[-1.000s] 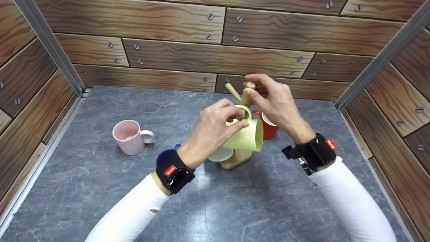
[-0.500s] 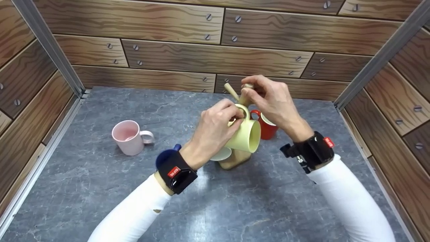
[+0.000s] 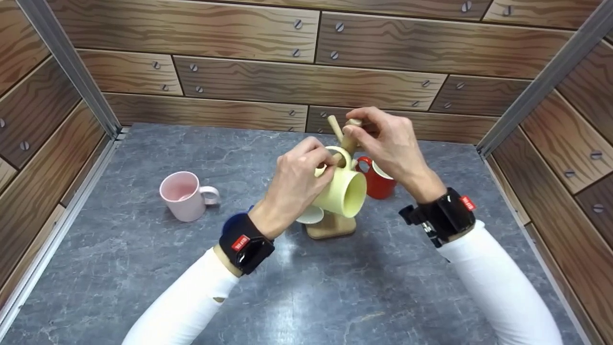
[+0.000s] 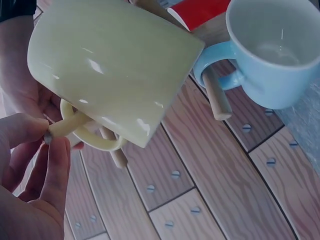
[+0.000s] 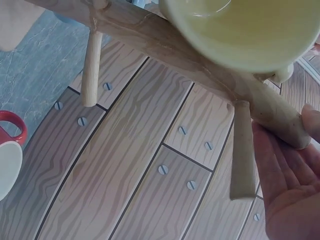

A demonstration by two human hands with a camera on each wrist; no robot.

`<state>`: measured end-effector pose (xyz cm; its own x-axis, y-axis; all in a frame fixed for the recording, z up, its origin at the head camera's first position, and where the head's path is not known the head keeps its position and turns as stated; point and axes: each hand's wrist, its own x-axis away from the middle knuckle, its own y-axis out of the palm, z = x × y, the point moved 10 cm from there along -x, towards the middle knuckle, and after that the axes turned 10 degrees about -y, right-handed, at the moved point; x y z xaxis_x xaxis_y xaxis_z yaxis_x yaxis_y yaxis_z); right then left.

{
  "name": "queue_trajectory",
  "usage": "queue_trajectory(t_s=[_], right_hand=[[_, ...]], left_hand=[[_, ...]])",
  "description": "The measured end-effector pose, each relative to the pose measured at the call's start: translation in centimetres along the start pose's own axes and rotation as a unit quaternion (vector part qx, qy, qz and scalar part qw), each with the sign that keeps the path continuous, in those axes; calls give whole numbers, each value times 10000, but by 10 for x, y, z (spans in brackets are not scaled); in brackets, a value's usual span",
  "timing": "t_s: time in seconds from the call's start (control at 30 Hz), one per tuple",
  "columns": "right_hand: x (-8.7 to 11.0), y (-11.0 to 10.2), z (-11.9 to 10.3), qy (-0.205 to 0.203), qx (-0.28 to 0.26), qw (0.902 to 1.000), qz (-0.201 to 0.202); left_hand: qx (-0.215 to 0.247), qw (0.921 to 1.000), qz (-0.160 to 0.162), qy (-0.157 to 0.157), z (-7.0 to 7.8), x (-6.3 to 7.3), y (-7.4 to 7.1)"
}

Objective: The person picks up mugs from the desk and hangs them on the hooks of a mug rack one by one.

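Note:
A wooden mug tree (image 3: 348,143) stands near the middle of the table, its square base (image 3: 331,227) showing below. My right hand (image 3: 389,143) grips the top of its post (image 5: 280,115). With thumb and fingers, my left hand (image 3: 302,179) pinches the end of an upper peg (image 4: 67,125). The yellow mug (image 3: 342,194) hangs on that peg by its handle (image 4: 100,142), tipped sideways with its mouth towards me. On a lower peg hangs a light blue mug (image 4: 270,55), mostly hidden by my left hand in the head view.
A pink mug (image 3: 184,199) stands upright at the left. Partly under my left wrist is a dark blue mug (image 3: 233,223). The red mug (image 3: 380,184) sits right of the tree, beneath my right hand. Wood-patterned walls (image 3: 239,76) enclose the back and sides.
The mug tree has turned a little, its base now squarer to me. The yellow mug has swung left, showing more of its mouth. My left hand has shifted slightly left; the right still grips the post.

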<state>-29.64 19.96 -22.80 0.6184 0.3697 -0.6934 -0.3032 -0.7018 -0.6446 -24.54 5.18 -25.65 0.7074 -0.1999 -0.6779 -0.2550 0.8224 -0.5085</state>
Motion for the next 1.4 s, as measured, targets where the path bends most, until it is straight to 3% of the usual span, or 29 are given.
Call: queue_trajectory(t_s=[0.7,1.13,1.23,1.4], right_hand=[[0,3,-11,-108,140,9997,-157],[3,6,-6,187,-243,9994,-181],[6,1,-3,184,-396,9990,-50],[15,-19,12,450,-616,9960,475]], left_hand=[[568,9965,-22,-617,-46,-15,-23],[880,9922,-301,-825,-58,-15,-23],[881,9924,-305,-804,-61,-13,-28],[467,9970,-7,-613,-70,-1,-44]])
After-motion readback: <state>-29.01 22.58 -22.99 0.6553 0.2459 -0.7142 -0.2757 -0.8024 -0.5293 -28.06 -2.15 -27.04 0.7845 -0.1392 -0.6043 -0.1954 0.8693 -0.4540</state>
